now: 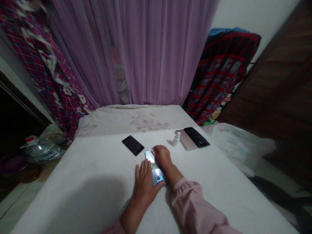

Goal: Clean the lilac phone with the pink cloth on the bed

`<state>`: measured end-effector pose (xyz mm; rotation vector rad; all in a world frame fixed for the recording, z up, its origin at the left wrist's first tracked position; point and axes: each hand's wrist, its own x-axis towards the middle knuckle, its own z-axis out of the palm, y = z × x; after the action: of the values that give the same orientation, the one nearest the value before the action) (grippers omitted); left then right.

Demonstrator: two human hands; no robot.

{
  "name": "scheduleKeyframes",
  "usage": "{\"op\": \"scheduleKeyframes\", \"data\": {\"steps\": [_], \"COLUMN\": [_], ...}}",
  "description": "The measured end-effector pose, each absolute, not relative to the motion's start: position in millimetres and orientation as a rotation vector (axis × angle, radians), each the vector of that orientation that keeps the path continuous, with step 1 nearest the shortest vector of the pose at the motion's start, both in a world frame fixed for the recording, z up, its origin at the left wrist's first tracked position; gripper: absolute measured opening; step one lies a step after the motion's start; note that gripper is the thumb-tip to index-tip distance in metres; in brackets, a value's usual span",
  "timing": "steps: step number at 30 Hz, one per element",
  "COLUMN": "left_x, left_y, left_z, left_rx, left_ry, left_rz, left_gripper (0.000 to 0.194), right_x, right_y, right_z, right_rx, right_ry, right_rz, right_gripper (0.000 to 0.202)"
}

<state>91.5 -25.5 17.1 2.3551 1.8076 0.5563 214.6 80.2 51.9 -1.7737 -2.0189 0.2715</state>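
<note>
L hand (144, 182) flat, pinning blue phone (154, 168) on bench (85, 182) | R hand (162, 156) closed on pink cloth (153, 151) at far end | your phone's long axis runs away from you

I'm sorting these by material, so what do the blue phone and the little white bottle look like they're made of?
The blue phone under both hands looks like glossy glass or polished plastic; its back mirrors light. The white bottle looks like matte plastic, dull and opaque, though it is small and hard to judge.

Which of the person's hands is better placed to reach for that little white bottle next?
Probably the right hand: it rests on the far end of the light blue phone, nearer the small white bottle. The left hand lies flat, steadying the phone.
</note>
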Motion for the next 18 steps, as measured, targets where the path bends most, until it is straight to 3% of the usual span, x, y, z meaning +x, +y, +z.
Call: {"op": "scheduleKeyframes", "data": {"steps": [8, 12, 16, 18], "left_x": [50, 53, 74, 80], "left_y": [30, 31, 3, -6], "left_z": [77, 81, 57, 45], "left_rx": [2.358, 2.349, 2.283, 2.312], "left_ry": [1.221, 1.334, 1.599, 1.638], "left_rz": [-0.046, 0.038, 0.266, 0.363], "left_gripper": [0.088, 0.067, 0.079, 0.073], "right_x": [270, 281, 280, 277], "right_y": [52, 29, 22, 25], "right_z": [48, 42, 37, 36], "right_rx": [-1.839, -1.863, -1.866, -1.870], "right_ry": [-1.939, -1.848, -1.802, -1.806], "right_rz": [0.375, 0.336, 0.292, 0.295], "right_gripper": [0.024, 0.024, 0.025, 0.025]}}
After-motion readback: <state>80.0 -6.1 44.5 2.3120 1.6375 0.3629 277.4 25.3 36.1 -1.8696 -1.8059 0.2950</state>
